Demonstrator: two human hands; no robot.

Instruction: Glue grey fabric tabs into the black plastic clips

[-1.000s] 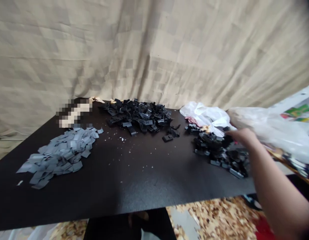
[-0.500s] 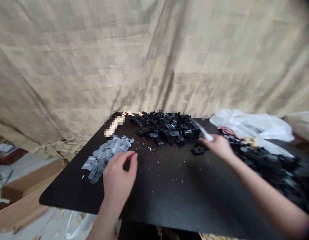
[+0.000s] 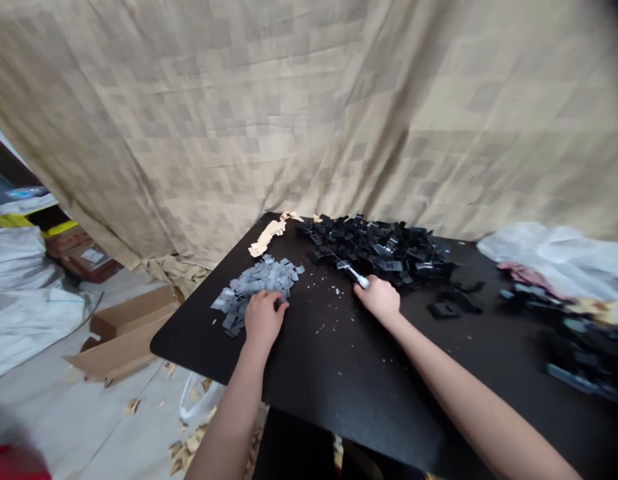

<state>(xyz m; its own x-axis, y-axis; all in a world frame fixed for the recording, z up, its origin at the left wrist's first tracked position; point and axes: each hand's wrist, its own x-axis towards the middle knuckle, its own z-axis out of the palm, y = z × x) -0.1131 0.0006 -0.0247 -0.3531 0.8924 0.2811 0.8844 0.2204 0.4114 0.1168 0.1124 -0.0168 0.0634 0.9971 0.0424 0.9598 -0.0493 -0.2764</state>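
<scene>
Our left hand [image 3: 265,319] bends its fingers over the near side of the grey pieces [image 3: 259,277], heaped by the left edge of the counter [image 3: 329,380]; we cannot tell whether it grips one. Our right hand [image 3: 383,301] is closed around a white-handled tool [image 3: 359,279], its thin end angled toward the far left corner. Just beyond, black pieces [image 3: 379,243] lie piled along the far edge, and we see loose black parts [image 3: 445,309] nearer us. Pale strips [image 3: 267,239] rest near the far left corner; a white bag [image 3: 543,250] sits toward the far right.
</scene>
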